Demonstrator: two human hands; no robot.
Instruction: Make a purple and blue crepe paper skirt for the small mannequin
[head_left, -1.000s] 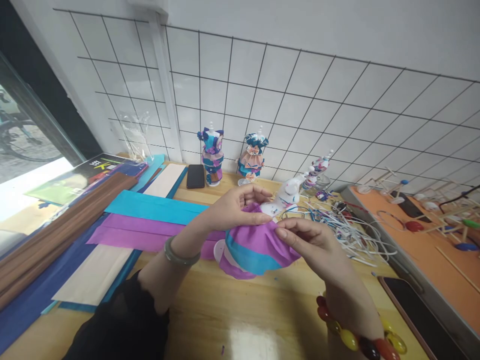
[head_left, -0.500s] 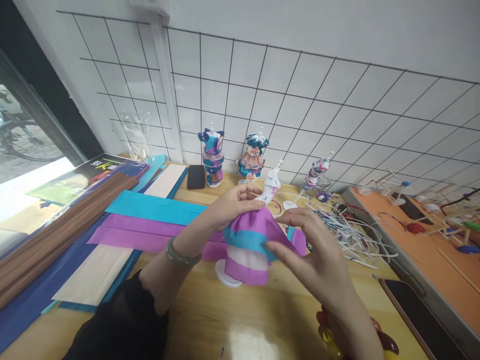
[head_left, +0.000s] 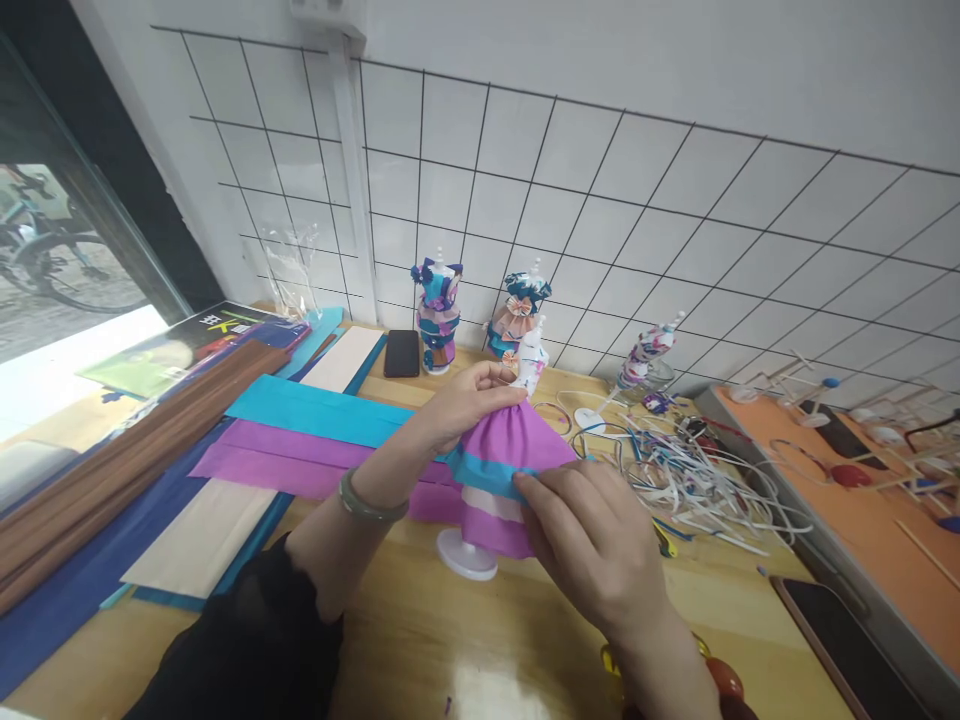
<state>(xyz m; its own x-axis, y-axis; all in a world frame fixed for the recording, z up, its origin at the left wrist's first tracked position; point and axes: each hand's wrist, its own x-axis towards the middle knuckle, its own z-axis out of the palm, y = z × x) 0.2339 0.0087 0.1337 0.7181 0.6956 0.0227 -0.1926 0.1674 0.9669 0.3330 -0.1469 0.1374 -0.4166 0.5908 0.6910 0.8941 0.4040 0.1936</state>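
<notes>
A small white dress form [head_left: 532, 356] with coloured specks stands in front of me, slightly tilted, on a round white base [head_left: 466, 556]. Around it hangs a layered crepe paper skirt [head_left: 511, 436] in purple, turquoise and pale tiers. At the waist, my left hand [head_left: 472, 403] is closed, thumb in front, pinching the gathered top of the skirt against the form. My right hand [head_left: 592, 525] is closed on the skirt's turquoise edge at the right side, thumb and fingers together. Its fingers hide part of the lower tiers.
Crepe paper strips [head_left: 322, 408] and a brown paper roll [head_left: 172, 440] lie at left. Behind stand decorated dress forms [head_left: 439, 318] and a black phone [head_left: 402, 354]. White cords [head_left: 720, 480] tangle at right, near another phone [head_left: 855, 640] and an orange board [head_left: 862, 470].
The dress form has gone from leaning right to nearly upright. My right hand has left the skirt's upper part, opened, then closed on its turquoise edge. My left hand keeps its hold at the waist.
</notes>
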